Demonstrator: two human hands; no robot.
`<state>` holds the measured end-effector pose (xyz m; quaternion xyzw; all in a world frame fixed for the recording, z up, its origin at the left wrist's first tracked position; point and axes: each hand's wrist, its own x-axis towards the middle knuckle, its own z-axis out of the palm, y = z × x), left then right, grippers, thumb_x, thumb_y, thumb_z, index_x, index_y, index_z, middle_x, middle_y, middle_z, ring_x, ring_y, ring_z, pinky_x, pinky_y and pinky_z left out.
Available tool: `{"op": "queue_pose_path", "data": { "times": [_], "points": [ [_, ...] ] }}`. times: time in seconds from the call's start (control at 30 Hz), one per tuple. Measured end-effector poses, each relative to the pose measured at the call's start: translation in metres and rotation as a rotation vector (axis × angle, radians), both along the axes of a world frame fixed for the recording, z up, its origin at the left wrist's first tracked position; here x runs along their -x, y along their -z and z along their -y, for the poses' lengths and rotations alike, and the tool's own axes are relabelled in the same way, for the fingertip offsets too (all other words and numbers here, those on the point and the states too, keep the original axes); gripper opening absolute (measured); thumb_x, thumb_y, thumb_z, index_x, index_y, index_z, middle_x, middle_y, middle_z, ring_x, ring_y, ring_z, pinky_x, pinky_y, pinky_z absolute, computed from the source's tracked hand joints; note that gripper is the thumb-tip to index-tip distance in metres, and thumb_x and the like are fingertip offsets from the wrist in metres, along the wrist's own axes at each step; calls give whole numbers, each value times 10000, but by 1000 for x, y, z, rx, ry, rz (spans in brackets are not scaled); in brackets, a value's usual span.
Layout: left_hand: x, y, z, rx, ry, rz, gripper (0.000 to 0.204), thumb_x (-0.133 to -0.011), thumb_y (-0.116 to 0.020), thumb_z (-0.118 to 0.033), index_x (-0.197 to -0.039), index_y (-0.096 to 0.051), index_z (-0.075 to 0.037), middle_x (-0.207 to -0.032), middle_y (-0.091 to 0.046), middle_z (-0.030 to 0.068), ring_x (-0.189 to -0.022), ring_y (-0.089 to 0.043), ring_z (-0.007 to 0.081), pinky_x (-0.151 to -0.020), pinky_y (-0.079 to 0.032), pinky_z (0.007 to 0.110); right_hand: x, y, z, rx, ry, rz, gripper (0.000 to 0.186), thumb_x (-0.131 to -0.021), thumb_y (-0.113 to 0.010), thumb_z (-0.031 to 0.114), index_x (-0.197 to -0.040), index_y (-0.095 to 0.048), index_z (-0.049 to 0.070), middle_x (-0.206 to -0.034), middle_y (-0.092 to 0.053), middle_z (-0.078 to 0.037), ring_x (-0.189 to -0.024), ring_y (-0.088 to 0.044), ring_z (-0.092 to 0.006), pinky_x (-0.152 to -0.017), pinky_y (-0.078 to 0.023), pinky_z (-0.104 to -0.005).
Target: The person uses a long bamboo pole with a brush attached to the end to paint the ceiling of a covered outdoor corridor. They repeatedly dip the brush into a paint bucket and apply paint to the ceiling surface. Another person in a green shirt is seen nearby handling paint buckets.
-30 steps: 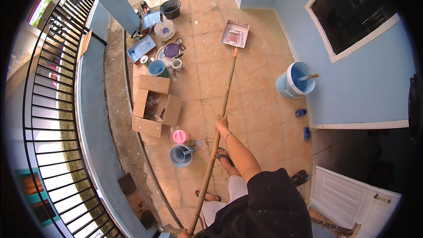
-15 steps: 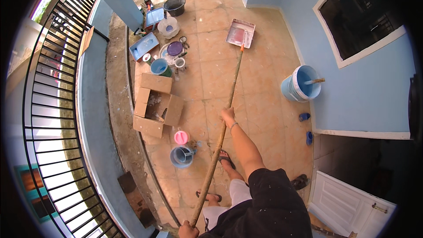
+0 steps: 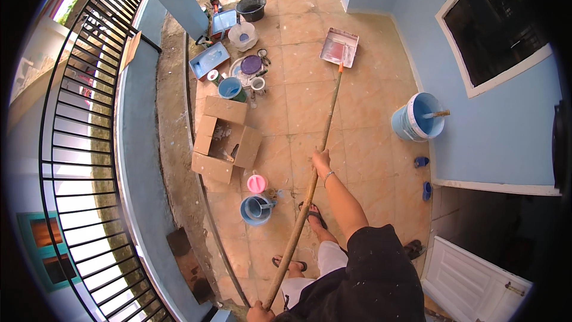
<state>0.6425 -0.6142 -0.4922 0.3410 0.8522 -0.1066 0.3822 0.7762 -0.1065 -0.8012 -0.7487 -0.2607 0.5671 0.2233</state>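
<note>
A long bamboo pole (image 3: pixel 304 214) slants from the lower edge up to a paint tray on the tiled floor. My right hand (image 3: pixel 320 158) is wrapped round its middle, arm stretched forward. Low down, near its bottom end, my left hand (image 3: pixel 260 312) is closed on the same pole. An orange piece (image 3: pixel 341 67) joins the pole's far end to a paint roller, whose head lies in the tray and is hard to make out. The paint tray (image 3: pixel 351 42) is whitish, with pinkish-red paint inside.
Left of the pole are an open cardboard box (image 3: pixel 207 134), a blue bucket (image 3: pixel 256 210), a pink-lidded tub (image 3: pixel 257 183), several painting containers and a black basin (image 3: pixel 251 8). A large paint bucket (image 3: pixel 420 117) stands by the blue wall at right, near blue slippers (image 3: pixel 421 161). A black railing (image 3: pixel 80 143) runs along the left.
The whole view has shifted, so the scene sits a little further right. Both hands keep their grip on the pole, and the roller end stays in the tray.
</note>
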Motion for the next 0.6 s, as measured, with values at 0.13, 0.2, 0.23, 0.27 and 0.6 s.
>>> {"op": "queue_pose_path", "data": {
  "times": [0.13, 0.2, 0.23, 0.27, 0.6],
  "points": [
    [9, 4, 92, 9, -129, 111, 291, -903, -599, -218, -1053, -658, 25, -847, -678, 304, -794, -665, 494, -694, -525, 559, 0, -21, 53, 51, -54, 54, 412, -942, -523, 205, -1256, -408, -37, -889, -628, -216, -575, -637, -286, -492, -538, -433],
    [8, 4, 137, 13, -196, 167, 339, -919, -577, -242, -1109, -671, 22, -889, -684, 306, -824, -668, 489, -716, -523, 564, 2, -33, 84, 76, -81, 92, 436, -938, -531, 215, -1268, -407, -43, -902, -641, -228, -603, -666, -310, -519, -556, -442],
    [6, 0, 157, 69, -198, 150, 335, -924, -583, -246, -1111, -673, 17, -893, -684, 308, -832, -669, 488, -717, -520, 564, 2, -39, 100, 71, -104, 109, 442, -943, -530, 225, -1268, -406, -47, -914, -652, -250, -610, -676, -329, -518, -564, -440],
    [4, -6, 175, 125, -198, 134, 332, -929, -589, -251, -1113, -675, 11, -897, -685, 309, -840, -671, 487, -717, -516, 564, 1, -43, 115, 79, -118, 136, 447, -947, -528, 235, -1268, -405, -50, -925, -663, -273, -616, -687, -348, -516, -572, -438],
    [-14, 17, 105, 49, -210, 147, 336, -934, -616, -276, -1133, -676, -11, -890, -684, 304, -851, -674, 481, -711, -509, 559, -19, -3, 46, 35, -85, 126, 385, -938, -503, 171, -1254, -413, -29, -873, -632, -219, -572, -642, -282, -466, -538, -406]
  ]
}}
